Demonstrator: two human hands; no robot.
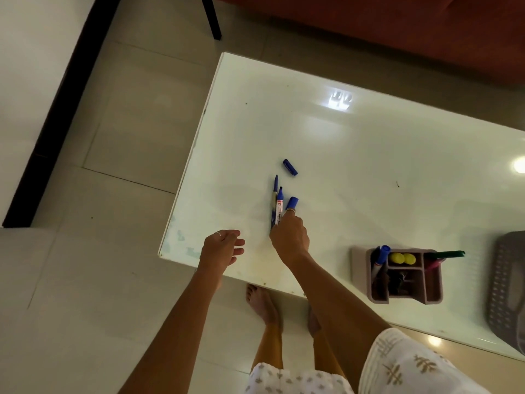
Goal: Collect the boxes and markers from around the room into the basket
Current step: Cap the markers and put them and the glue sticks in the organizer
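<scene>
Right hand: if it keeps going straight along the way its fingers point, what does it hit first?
The right hand points up the table, already at the markers, finger on a blue cap. Straight on, the next thing would likely be the loose blue cap, though it lies slightly right of the line.

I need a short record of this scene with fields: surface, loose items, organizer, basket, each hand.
surface: white table
loose items: blue pen, uncapped marker, two blue caps
organizer: desk organizer holding markers, right of the hands
basket: grey basket, at right edge
left hand: open, holds nothing
right hand: fingers on marker and nearer cap
</scene>
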